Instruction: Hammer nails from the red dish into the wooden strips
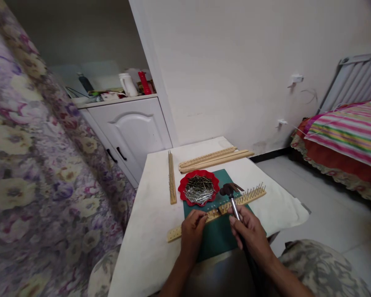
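Observation:
My right hand point(249, 227) is wrapped around the handle of a claw hammer point(234, 203), gripping it just below the head. The dark hammer head is raised over a wooden strip point(175, 234) that lies slantwise across a green mat point(216, 241). Nails point(254, 192) stand upright in rows along the strip's right part; small holes dot its left end. At the strip's middle, the fingertips of my left hand point(192, 231) are pinched together, and what they hold is too small to make out. Just behind the strip, a red scalloped dish point(182, 187) holds a heap of loose nails point(199, 189).
More wooden strips point(214, 160) lie at the table's back, and another strip with nails point(172, 181) lies at left. A white cloth covers the table point(145, 231). A floral curtain point(49, 185) hangs left, a cabinet point(132, 128) stands behind, and a bed point(343, 136) is at right.

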`<move>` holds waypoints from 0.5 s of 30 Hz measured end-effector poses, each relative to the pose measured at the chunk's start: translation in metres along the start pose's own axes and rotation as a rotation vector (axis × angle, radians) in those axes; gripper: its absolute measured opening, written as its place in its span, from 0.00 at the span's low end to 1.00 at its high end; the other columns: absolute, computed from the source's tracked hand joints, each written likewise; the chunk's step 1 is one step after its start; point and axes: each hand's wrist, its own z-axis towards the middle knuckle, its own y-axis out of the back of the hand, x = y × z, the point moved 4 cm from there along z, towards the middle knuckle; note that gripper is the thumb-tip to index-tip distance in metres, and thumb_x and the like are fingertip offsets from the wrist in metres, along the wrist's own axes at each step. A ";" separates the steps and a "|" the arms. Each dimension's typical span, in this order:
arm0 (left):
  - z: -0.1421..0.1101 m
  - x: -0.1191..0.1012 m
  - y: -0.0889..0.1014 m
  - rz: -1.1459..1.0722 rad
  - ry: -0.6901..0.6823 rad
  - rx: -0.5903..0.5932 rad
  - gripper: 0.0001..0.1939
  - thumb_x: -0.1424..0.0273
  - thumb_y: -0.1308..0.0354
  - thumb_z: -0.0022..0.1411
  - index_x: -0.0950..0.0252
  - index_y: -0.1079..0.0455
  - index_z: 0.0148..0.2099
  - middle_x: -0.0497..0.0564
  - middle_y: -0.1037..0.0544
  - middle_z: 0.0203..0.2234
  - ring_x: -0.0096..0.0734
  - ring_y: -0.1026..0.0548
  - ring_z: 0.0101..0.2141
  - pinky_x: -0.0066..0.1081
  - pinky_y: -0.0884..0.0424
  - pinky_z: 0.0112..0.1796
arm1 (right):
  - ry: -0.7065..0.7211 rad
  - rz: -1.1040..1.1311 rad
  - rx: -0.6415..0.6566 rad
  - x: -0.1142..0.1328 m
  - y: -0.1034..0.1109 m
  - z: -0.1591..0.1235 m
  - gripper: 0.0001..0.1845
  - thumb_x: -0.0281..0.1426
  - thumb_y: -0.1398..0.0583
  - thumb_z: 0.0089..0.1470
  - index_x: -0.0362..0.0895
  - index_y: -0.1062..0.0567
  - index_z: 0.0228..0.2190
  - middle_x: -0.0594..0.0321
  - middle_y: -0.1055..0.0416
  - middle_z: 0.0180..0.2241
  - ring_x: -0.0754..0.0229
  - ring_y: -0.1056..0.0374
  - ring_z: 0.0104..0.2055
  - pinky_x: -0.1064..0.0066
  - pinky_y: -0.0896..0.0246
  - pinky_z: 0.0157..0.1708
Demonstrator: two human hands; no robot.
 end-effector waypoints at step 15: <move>0.001 -0.004 -0.009 0.146 -0.051 0.047 0.09 0.69 0.49 0.60 0.62 0.29 0.32 0.48 0.26 0.29 0.30 0.28 0.32 0.27 0.34 0.35 | -0.032 -0.058 0.027 -0.006 -0.003 -0.001 0.12 0.39 0.41 0.54 0.45 0.35 0.36 0.78 0.38 0.15 0.75 0.50 0.08 0.85 0.56 0.08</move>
